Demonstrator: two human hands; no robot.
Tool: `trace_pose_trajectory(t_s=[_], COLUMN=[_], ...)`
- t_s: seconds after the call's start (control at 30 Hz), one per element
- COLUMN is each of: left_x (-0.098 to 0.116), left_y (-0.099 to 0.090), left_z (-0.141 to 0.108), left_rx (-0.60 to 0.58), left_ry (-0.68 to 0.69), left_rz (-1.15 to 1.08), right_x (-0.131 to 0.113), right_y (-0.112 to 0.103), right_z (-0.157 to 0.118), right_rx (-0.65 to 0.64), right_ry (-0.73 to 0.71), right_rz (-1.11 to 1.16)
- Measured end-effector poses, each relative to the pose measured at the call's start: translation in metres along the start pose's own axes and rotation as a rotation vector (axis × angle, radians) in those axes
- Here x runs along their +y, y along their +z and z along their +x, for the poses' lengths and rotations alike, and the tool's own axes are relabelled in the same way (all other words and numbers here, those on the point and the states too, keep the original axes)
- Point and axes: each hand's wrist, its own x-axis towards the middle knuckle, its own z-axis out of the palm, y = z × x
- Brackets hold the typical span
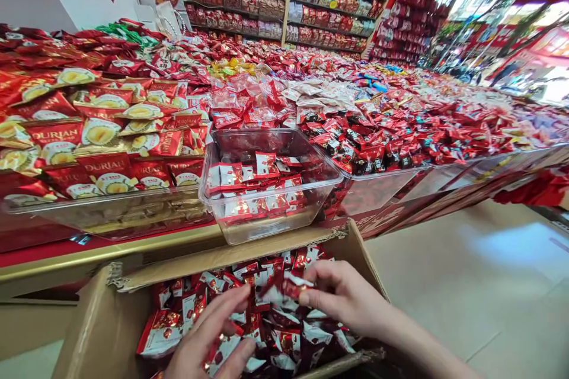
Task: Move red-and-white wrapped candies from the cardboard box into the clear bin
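An open cardboard box (95, 323) full of red and white candy packets (162, 331) is below me. My right hand (340, 296) pinches a small red and white packet (296, 285) between thumb and fingers above the box's contents. To its left, my left hand (213, 337) reaches over the packets with its fingers apart, and nothing shows in its grasp. Just beyond the box sits a clear plastic bin (271, 225), with similar packets (265, 164) arranged in rows inside it.
Durian packets (109, 172) are piled at the left, and red and black candies (355, 139) lie right of the bin. Shelves (288, 6) of packaged goods stand behind. A gold edge (48, 266) runs along the display. Tiled floor (471, 266) is at the right.
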Motion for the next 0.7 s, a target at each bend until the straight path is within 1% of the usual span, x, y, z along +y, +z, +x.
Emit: trace_pose_trajectory(t_s=[0.07, 0.1, 0.13, 0.23, 0.33, 0.4, 0.47, 0.57, 0.63, 0.7], left_x=[0.02, 0.03, 0.038, 0.052, 0.056, 0.057, 0.056, 0.055, 0.053, 0.049], left_y=[0.009, 0.012, 0.015, 0.015, 0.012, 0.012, 0.013, 0.017, 0.017, 0.015], left_z=[0.013, 0.02, 0.026, 0.04, 0.043, 0.042, 0.04, 0.038, 0.037, 0.035], left_rx=[-0.035, 0.002, 0.031, 0.13, 0.189, 0.205, 0.224, 0.252, 0.27, 0.252], left_ry=[-0.19, -0.292, -0.363, -0.516, -0.648, -0.694, -0.705, -0.727, -0.7, -0.609], left_rz=[-0.336, -0.482, -0.598, -0.812, -0.962, -1.048, -1.108, -1.17, -1.148, -1.011], right_x=[-0.008, -0.011, -0.013, -0.013, -0.01, -0.01, -0.012, -0.014, -0.016, -0.017], right_y=[0.005, 0.009, 0.014, 0.027, 0.039, 0.047, 0.053, 0.055, 0.051, 0.043], right_z=[0.004, 0.006, 0.008, 0.014, 0.016, 0.017, 0.017, 0.016, 0.015, 0.013], right_rx=[0.004, -0.007, -0.017, -0.006, 0.013, 0.041, 0.09, 0.129, 0.115, 0.068], right_ry=[0.128, 0.154, 0.161, 0.149, 0.114, 0.102, 0.115, 0.118, 0.067, -0.009], right_rz=[0.243, 0.329, 0.395, 0.518, 0.556, 0.605, 0.665, 0.701, 0.644, 0.507])
